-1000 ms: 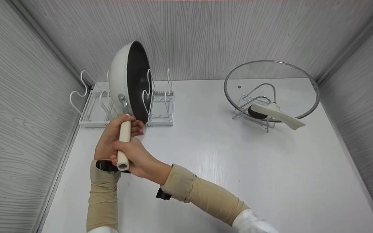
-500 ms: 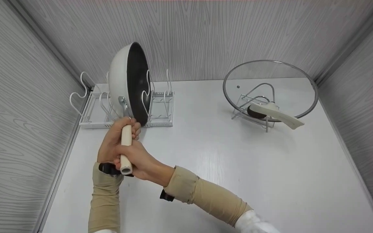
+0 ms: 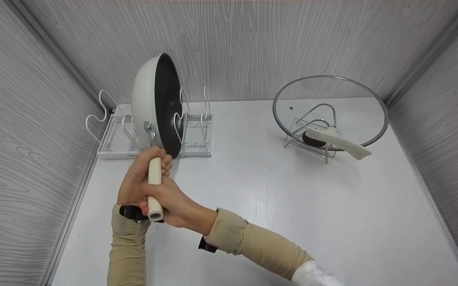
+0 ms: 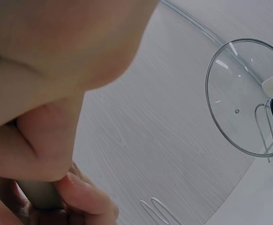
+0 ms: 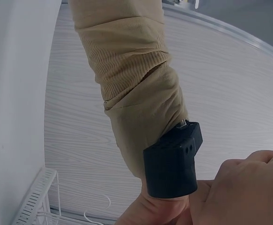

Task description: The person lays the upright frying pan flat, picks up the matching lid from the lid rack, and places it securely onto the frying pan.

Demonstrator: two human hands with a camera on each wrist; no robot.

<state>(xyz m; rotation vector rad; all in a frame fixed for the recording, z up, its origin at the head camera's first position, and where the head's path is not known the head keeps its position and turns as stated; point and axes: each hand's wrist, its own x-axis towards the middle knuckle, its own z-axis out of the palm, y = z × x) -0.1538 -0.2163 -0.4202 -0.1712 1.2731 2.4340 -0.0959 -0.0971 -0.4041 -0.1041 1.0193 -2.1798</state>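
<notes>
A wok [image 3: 143, 95] with a white outside and dark inside stands on its side among the loops of a white wire rack [image 3: 117, 154]. Its cream handle [image 3: 155, 171] points toward me. My left hand [image 3: 136, 178] grips the handle near the wok, fingers curled around it. Behind it, my right hand [image 3: 175, 202] holds the handle close to its hollow end, thumb across the top. In the left wrist view, fingers wrap a short visible piece of the handle [image 4: 40, 194]. The right wrist view shows a sleeved forearm and parts of the hands; the wok is out of sight there.
At the right, a large glass lid [image 3: 332, 89] with a metal rim leans on a small wire stand [image 3: 334, 115]. Its cream grip [image 3: 340, 142] has a dark round part and sticks out toward the front. Grey wood-grain walls [image 3: 245, 47] enclose the white table [image 3: 284, 198].
The wok and handle have shifted slightly toward me, and both hands have moved with them. My left fingers, looser at first, have curled tighter around the handle.
</notes>
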